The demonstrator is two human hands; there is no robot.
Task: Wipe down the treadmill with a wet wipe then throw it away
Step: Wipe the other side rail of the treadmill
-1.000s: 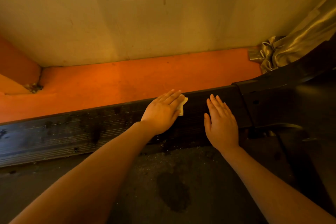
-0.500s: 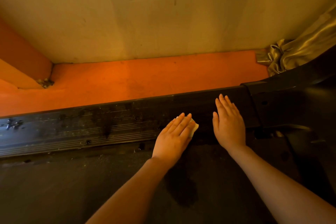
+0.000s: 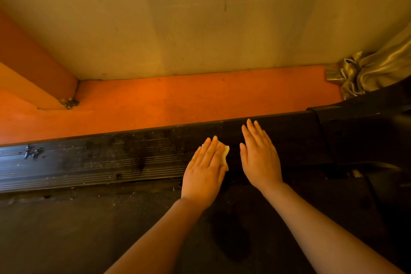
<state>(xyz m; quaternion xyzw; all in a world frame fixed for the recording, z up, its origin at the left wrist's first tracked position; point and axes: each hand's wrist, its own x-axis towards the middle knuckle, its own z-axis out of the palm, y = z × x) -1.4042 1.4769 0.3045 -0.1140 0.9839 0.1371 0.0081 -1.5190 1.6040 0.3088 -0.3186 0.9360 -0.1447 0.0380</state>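
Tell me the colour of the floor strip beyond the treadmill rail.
Orange floor strip, head view.

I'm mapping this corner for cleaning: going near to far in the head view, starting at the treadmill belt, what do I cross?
Treadmill belt → ribbed side rail, where the left hand presses the wipe → orange floor → wall.

The side rail (image 3: 93,160) is black, ribbed and dusty with glossy wet patches. The belt (image 3: 66,233) looks matt, gritty rubber. The wipe (image 3: 224,151) is pale soft cloth. Shiny satin fabric (image 3: 378,73) bunches on the orange floor (image 3: 178,100).
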